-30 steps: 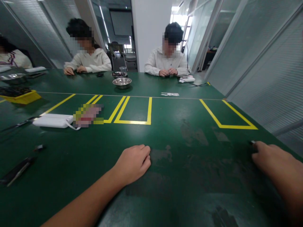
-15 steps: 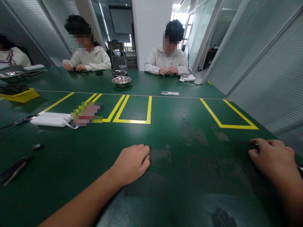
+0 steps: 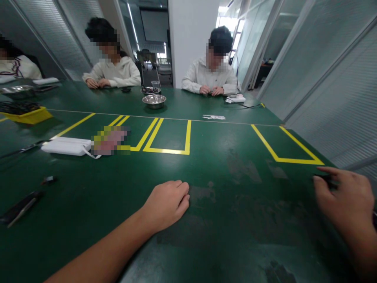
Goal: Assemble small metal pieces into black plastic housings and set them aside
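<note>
1. The left hand (image 3: pixel 168 204) is rested on the table (image 3: pixel 218 224), its fingers bent and pressed together; whether anything is covered by it cannot be told.
2. The right hand (image 3: pixel 349 194) is held near the table's right edge, with thumb and forefinger parted.
3. A small dark object (image 3: pixel 326 179) is seen between that thumb and forefinger, partly hidden by them; whether it is pinched or merely lies there cannot be told.
4. Just beyond the forefinger, an outline is marked in yellow tape (image 3: pixel 299 161).
5. To the left of the left hand, well apart from it, a black tool (image 3: pixel 22 208) and a small dark piece (image 3: pixel 49 179) are laid out, with a white case (image 3: pixel 66 146) placed beyond them.
6. A yellow tray (image 3: pixel 32 117) is filled with dark items; farther right, a metal bowl (image 3: pixel 154 102) is set.
7. Across the table, people in light tops are seated.
</note>
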Demonstrator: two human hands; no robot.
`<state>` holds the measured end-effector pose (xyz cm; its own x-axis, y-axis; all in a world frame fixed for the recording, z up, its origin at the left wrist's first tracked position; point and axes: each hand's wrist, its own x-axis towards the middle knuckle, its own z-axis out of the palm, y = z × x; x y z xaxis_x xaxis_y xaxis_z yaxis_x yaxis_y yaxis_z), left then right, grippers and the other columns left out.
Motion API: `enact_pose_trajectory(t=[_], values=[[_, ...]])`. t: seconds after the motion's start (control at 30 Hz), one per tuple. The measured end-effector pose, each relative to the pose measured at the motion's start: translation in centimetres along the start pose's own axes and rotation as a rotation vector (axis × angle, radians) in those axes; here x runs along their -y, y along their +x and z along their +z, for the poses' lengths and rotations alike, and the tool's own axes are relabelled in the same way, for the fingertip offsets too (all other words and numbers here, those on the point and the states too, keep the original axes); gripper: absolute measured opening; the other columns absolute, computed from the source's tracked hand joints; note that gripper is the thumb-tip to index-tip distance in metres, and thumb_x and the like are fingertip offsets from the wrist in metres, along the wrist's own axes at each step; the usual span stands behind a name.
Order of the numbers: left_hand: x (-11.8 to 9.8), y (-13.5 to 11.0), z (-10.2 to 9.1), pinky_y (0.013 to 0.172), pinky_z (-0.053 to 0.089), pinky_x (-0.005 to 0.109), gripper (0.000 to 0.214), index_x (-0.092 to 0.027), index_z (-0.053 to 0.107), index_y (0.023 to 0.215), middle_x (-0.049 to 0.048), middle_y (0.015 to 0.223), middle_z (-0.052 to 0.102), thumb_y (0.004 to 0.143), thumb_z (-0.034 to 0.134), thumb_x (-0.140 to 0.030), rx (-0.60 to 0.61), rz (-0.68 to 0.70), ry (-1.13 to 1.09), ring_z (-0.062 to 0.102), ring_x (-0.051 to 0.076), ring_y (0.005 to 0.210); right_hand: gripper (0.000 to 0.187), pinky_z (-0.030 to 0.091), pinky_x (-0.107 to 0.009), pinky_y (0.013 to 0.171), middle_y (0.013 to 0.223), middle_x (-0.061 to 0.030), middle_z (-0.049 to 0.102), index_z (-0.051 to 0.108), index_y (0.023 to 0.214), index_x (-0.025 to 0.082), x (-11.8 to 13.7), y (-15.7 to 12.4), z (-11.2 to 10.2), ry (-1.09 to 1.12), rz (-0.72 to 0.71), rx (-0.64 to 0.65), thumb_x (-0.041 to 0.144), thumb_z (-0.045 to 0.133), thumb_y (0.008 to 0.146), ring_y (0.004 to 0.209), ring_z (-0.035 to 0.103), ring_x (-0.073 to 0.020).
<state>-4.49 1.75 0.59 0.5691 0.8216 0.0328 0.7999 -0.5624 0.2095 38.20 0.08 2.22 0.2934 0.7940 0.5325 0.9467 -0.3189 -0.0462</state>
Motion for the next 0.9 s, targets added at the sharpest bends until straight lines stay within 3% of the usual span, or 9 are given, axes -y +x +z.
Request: enact_pose_trajectory(t=[0.23, 0.43, 0.57, 0.73, 0.9], values=[[0.0, 0.0, -0.1, 0.070, 0.044, 0.034, 0.020, -0.020, 0.051, 0.084, 0.0033, 0.083, 0.061, 0.097, 0.040, -0.030, -0.001, 0.009, 0.006, 0.059, 0.021, 0.078, 0.055, 0.044, -0.041, 0.093, 0.100, -0.0204, 0.063, 0.065, 0.111, 0.009, 0.9, 0.0, 0.6, 0.093, 0.021, 0.032, 0.050, 0.031, 0.094, 0.109, 0.054, -0.0359], [0.0, 0.0, -0.1, 0.070, 0.045, 0.035, 0.019, -0.020, 0.052, 0.084, 0.0037, 0.083, 0.061, 0.097, 0.041, -0.030, 0.008, 0.010, 0.007, 0.059, 0.021, 0.079, 0.058, 0.043, -0.042, 0.098, 0.103, -0.0228, 0.065, 0.065, 0.112, 0.004, 0.9, 0.0, 0.5, 0.119, 0.084, -0.039, 0.049, 0.033, 0.094, 0.109, 0.057, -0.0366], [0.0, -0.1, 0.0, 0.071, 0.046, 0.035, 0.019, -0.020, 0.052, 0.084, 0.0036, 0.083, 0.061, 0.097, 0.041, -0.030, -0.003, 0.015, 0.007, 0.059, 0.021, 0.078, 0.049, 0.045, -0.044, 0.096, 0.098, -0.0209, 0.067, 0.067, 0.109, 0.007, 0.4, 0.1, 0.7, 0.204, 0.210, -0.052, 0.045, 0.043, 0.090, 0.104, 0.061, -0.0354], [0.1, -0.2, 0.0, 0.071, 0.046, 0.036, 0.020, -0.020, 0.052, 0.085, 0.0032, 0.083, 0.061, 0.097, 0.040, -0.030, -0.005, 0.016, -0.004, 0.059, 0.021, 0.078, 0.033, 0.050, -0.047, 0.083, 0.081, -0.0100, 0.064, 0.070, 0.093, 0.015, -0.8, 0.1, 2.0, 0.493, 0.445, -0.175, 0.034, 0.062, 0.068, 0.076, 0.062, -0.0292], [0.1, -0.1, 0.0, 0.070, 0.045, 0.035, 0.019, -0.020, 0.052, 0.084, 0.0031, 0.083, 0.061, 0.097, 0.040, -0.029, -0.009, 0.016, -0.001, 0.059, 0.021, 0.078, 0.031, 0.049, -0.044, 0.072, 0.076, -0.0075, 0.063, 0.072, 0.092, 0.015, -1.4, -0.2, 2.7, 0.595, 0.542, -0.210, 0.030, 0.067, 0.066, 0.064, 0.057, -0.0232]])
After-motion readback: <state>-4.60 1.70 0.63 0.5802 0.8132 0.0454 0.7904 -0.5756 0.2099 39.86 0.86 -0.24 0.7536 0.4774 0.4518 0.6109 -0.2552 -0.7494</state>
